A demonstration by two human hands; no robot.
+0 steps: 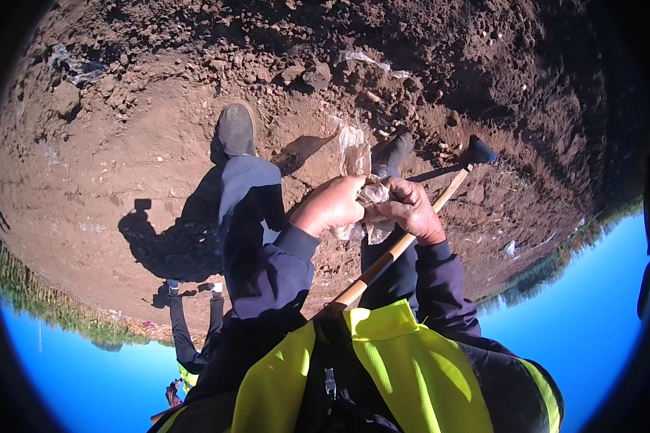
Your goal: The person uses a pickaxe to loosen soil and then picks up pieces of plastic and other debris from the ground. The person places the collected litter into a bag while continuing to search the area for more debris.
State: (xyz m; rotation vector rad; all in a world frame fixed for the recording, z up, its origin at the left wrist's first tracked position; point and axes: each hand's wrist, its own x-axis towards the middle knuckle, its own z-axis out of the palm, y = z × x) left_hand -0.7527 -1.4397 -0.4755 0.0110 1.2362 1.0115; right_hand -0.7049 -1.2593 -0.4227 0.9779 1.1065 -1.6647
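Note:
Crumpled, soil-stained thin plastic film (375, 194) is bunched between my two hands, in front of my body. My left hand (333, 204) grips it from the left, fingers curled into the folds. Thumb and bent fingers of my right hand (411, 210) pinch the bundle's other side. One strip of the film (353, 149) extends past my left hand, and loose ends dangle below. A hoe with a wooden handle (395, 251) slants from my chest past my right wrist. Its dark metal head (481, 150) is at the soil, beyond my right hand.
My left shoe (236, 130) stands on packed brown soil (114, 178); my right shoe (396, 150) is partly hidden by the film. Beyond lies a band of loose clods (317, 76) with plastic scraps (360, 56). Another person (187, 325) in a yellow vest is at lower left.

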